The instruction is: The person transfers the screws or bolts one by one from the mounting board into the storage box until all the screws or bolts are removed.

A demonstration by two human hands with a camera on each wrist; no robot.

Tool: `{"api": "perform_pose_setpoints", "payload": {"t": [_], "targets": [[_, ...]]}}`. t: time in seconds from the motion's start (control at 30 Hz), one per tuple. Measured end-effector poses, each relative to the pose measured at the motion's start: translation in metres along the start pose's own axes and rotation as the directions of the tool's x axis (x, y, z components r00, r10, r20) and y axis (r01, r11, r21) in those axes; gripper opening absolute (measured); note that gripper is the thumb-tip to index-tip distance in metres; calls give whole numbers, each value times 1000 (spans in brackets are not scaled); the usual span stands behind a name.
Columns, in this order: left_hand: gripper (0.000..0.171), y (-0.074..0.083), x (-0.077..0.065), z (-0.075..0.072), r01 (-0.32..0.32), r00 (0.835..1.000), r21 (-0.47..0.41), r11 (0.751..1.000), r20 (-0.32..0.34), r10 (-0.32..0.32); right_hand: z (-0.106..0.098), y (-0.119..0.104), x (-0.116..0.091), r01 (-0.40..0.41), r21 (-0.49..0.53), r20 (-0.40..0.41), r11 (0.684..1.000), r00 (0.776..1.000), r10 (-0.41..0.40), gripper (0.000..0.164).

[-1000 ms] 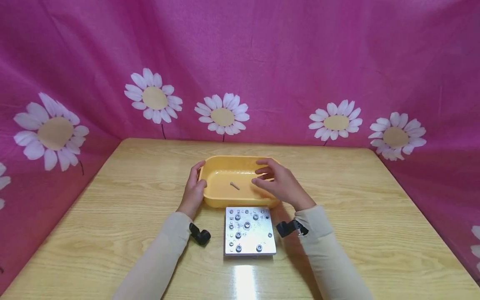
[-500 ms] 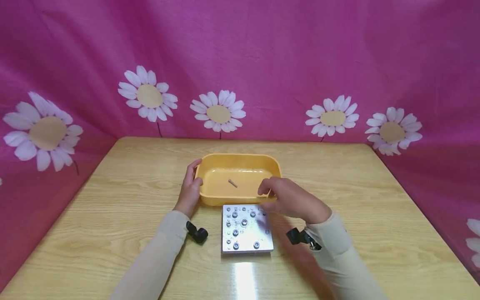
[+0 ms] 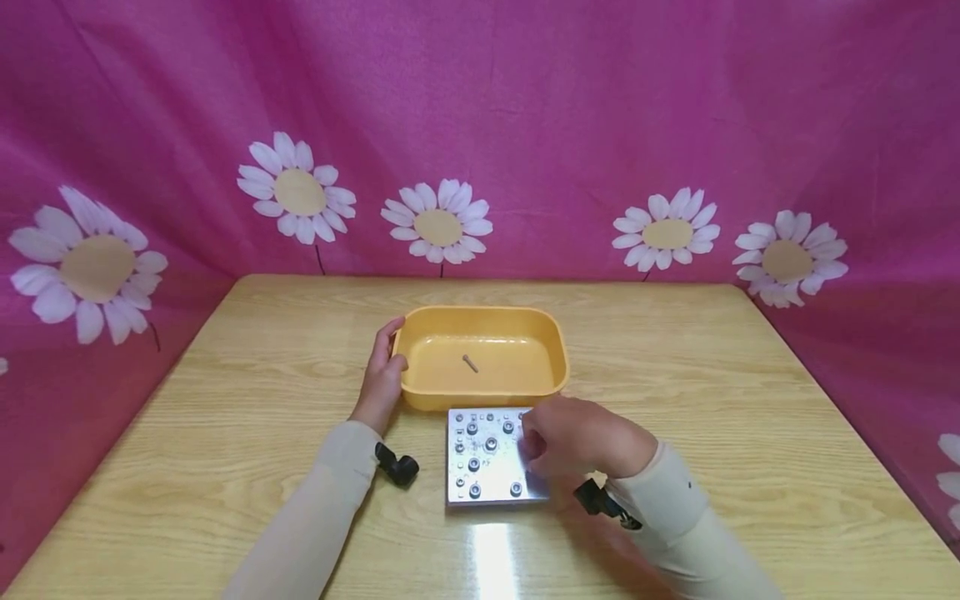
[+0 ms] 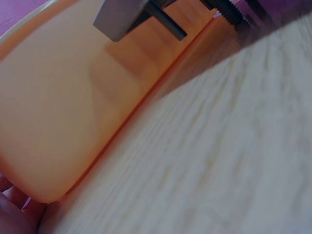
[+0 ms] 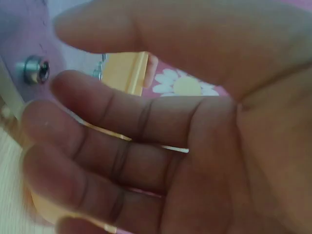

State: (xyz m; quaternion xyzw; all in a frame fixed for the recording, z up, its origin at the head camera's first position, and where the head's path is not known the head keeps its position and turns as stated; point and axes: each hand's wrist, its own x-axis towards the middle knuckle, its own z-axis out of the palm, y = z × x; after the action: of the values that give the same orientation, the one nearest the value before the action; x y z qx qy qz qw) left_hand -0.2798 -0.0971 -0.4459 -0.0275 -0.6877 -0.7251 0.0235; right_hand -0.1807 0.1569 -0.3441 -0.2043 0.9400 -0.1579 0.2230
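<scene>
My left hand (image 3: 378,383) grips the left end of a yellow plastic tray (image 3: 483,402), thumb at the rim. One loose screw (image 3: 470,363) lies on the tray's floor. In front of the tray stands a square metal plate (image 3: 501,477) with several socket-head screws set in it. My right hand (image 3: 588,437) is over the plate's right side and hides part of it. In the right wrist view the thumb and loosely bent fingers (image 5: 73,92) stand apart, nothing visible between them, close to a socket-head screw (image 5: 36,70). Threaded screw ends (image 4: 165,22) stick out beneath the plate in the left wrist view.
A light wooden table (image 3: 285,333) carries the tray and the plate. Behind and beside it hangs a pink cloth (image 3: 555,125) printed with large white daisies. A small black wrist camera (image 3: 397,467) sits at the left cuff, another (image 3: 600,500) at the right.
My right hand has come out of the tray, toward me, to the right side of the plate. The left hand has stayed on the tray. The loose screw still lies inside.
</scene>
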Motion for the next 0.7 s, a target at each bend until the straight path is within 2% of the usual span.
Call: {"api": "perform_pose_setpoints", "payload": {"t": [0.27,0.43,0.57,0.7], "targets": [[64,-1,1,0,7,1000,8,1000,1,-7,4,-4,-2,-73,-70,8,995,997,73,17],[65,0,1,2,-2,1000,7,1000,1,2,6,-4,-3,-47,-92,-17,995,999,46,19],[64,0,1,1,-5,1000,-1,1000,2,5,5,-5,-3,-52,-70,-6,996,999,52,19],[65,17,-10,3,7,1000,-7,1000,19,-7,5,-5,-2,-63,-37,10,997,998,63,19]]}}
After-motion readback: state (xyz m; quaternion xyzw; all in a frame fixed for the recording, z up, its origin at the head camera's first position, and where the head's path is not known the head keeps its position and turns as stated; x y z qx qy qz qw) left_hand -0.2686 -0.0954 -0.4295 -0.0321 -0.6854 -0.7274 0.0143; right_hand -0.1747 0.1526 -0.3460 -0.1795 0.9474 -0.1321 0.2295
